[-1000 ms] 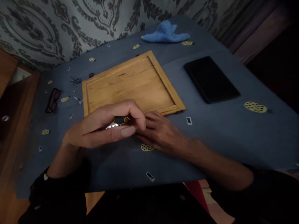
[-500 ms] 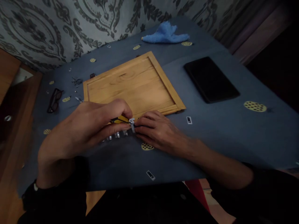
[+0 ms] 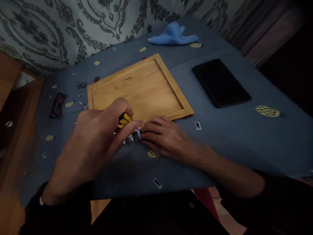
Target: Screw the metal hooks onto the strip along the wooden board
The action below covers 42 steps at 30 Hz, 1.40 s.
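Note:
My left hand [image 3: 97,137] is closed around a screwdriver with a yellow-and-black handle [image 3: 125,118]; its tip is hidden by the thumb. Just right of that thumb, a small silvery metal clamp [image 3: 139,133] is pinched at the fingertips of my right hand [image 3: 167,137], which rests low by the board's front edge. More shiny metal pieces [image 3: 131,138] lie in a row left of the clamp, partly covered by my left hand. Behind both hands lies a framed wooden board [image 3: 137,86].
A black tablet [image 3: 221,83] lies at the right, and a blue cloth [image 3: 173,36] at the back. Dark-framed glasses [image 3: 57,105] and small metal parts [image 3: 80,85] are at the left. A blue patterned cloth [image 3: 190,173] covers the table; a patterned curtain [image 3: 102,19] hangs behind it.
My left hand has turned at the wrist, tipping the screwdriver handle more upright and covering more of the metal row. My right hand and the board have stayed put.

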Each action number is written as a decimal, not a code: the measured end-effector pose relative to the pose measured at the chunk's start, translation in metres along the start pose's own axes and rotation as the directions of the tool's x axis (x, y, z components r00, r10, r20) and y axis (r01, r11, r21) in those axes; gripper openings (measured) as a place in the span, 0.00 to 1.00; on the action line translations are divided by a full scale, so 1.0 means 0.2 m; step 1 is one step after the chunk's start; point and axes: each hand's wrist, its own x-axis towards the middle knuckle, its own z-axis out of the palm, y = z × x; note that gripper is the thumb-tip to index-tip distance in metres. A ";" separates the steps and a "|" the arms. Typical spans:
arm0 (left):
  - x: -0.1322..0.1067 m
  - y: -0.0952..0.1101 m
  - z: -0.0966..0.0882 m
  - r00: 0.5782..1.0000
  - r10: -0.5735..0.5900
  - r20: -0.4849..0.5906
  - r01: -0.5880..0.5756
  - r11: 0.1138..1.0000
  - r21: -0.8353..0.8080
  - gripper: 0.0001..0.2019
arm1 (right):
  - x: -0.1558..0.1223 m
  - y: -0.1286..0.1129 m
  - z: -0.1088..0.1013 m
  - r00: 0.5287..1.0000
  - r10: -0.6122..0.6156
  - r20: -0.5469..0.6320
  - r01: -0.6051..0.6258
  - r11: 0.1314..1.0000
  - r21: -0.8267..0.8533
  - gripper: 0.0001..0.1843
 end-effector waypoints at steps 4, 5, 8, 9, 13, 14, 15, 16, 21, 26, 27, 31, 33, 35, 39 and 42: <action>-0.01 0.01 0.01 0.998 -0.051 -0.043 0.052 0.998 0.037 0.12 | 0.00 0.00 0.00 1.000 0.007 0.002 -0.007 1.000 0.005 0.10; -0.01 0.02 0.01 0.997 -0.062 -0.046 0.064 0.997 0.045 0.13 | 0.00 0.00 -0.01 1.000 0.005 0.007 -0.006 1.000 0.004 0.10; -0.01 0.02 0.01 0.994 -0.092 -0.065 0.095 0.995 0.041 0.15 | 0.00 0.00 -0.01 1.000 -0.004 0.005 0.004 1.000 0.001 0.10; -0.01 0.02 0.01 0.992 -0.099 -0.072 0.101 0.994 0.031 0.15 | 0.00 0.00 -0.01 1.000 -0.006 0.001 0.006 1.000 0.002 0.10; -0.01 0.02 0.01 0.996 -0.069 -0.065 0.073 0.995 0.069 0.14 | 0.00 0.00 0.00 1.000 -0.005 -0.003 0.005 1.000 -0.007 0.11; -0.02 0.02 0.01 0.998 -0.053 -0.046 0.058 0.993 0.103 0.14 | 0.00 0.00 0.00 1.000 -0.008 -0.006 0.008 1.000 -0.009 0.11; -0.02 0.01 0.00 0.999 -0.036 -0.022 0.039 0.990 0.135 0.16 | 0.00 0.00 0.00 1.000 -0.011 -0.009 0.011 1.000 -0.011 0.11; -0.02 0.01 -0.01 1.000 -0.019 0.011 0.017 0.987 0.157 0.17 | 0.00 0.00 0.00 1.000 -0.012 -0.010 0.012 1.000 -0.013 0.10; -0.04 -0.01 -0.10 0.955 -0.056 0.292 -0.002 0.981 0.195 0.15 | 0.00 0.01 0.00 1.000 0.002 -0.001 -0.002 1.000 -0.006 0.11; -0.04 0.00 -0.14 0.927 -0.108 0.360 0.007 0.963 0.270 0.14 | -0.01 0.01 0.00 1.000 -0.005 -0.003 0.005 1.000 -0.015 0.11; -0.04 0.00 -0.13 0.930 -0.105 0.353 0.003 0.961 0.277 0.14 | -0.01 0.01 0.01 1.000 -0.004 -0.005 0.004 1.000 -0.013 0.11; -0.03 0.00 -0.13 0.948 -0.072 0.310 -0.008 0.969 0.249 0.14 | -0.01 0.01 0.01 1.000 -0.006 -0.016 0.006 1.000 -0.007 0.10; -0.04 0.00 -0.13 0.954 -0.062 0.294 -0.016 0.967 0.256 0.12 | -0.01 0.01 0.01 1.000 -0.014 -0.024 0.014 1.000 -0.010 0.10; -0.04 -0.01 -0.13 0.957 -0.057 0.283 -0.022 0.963 0.267 0.12 | -0.01 0.01 0.01 1.000 -0.017 -0.023 0.017 1.000 -0.012 0.10; -0.04 -0.01 -0.11 0.955 -0.090 0.282 0.012 0.964 0.267 0.13 | -0.01 0.01 0.01 1.000 -0.017 -0.025 0.016 1.000 -0.010 0.10; -0.05 -0.01 -0.13 0.952 -0.128 0.277 0.057 0.967 0.250 0.13 | -0.01 0.01 0.00 1.000 -0.010 -0.016 0.010 1.000 -0.005 0.11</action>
